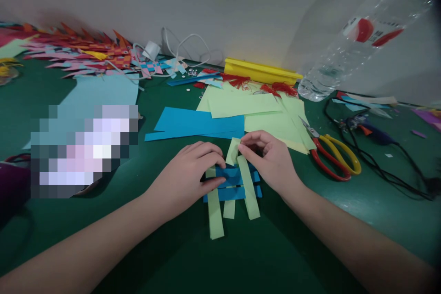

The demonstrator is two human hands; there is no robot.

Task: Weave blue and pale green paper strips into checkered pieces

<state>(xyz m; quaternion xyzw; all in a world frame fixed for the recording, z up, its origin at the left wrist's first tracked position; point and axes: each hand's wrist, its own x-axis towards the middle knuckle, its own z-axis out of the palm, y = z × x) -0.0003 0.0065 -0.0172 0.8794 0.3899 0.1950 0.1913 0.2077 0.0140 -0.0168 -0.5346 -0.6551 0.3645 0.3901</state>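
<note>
On the green table, pale green paper strips (215,220) cross blue paper strips (231,194) in a loose weave. My left hand (198,167) rests on the left side of the weave, thumb and fingers apart and touching the strips. Thumb and forefinger of my right hand (267,156) pinch the upper end of a pale green strip (233,149) at the weave's far edge. Another green strip (248,188) lies just below that hand, over the blue ones. My fingers hide part of the weave's upper edge.
Behind the weave lie blue paper (193,123) and pale green sheets (262,105). Scissors (332,154) with red and yellow handles and a black cable (372,158) lie right. A plastic bottle (351,50) leans at the wall. Woven paper pieces (103,50) are piled back left.
</note>
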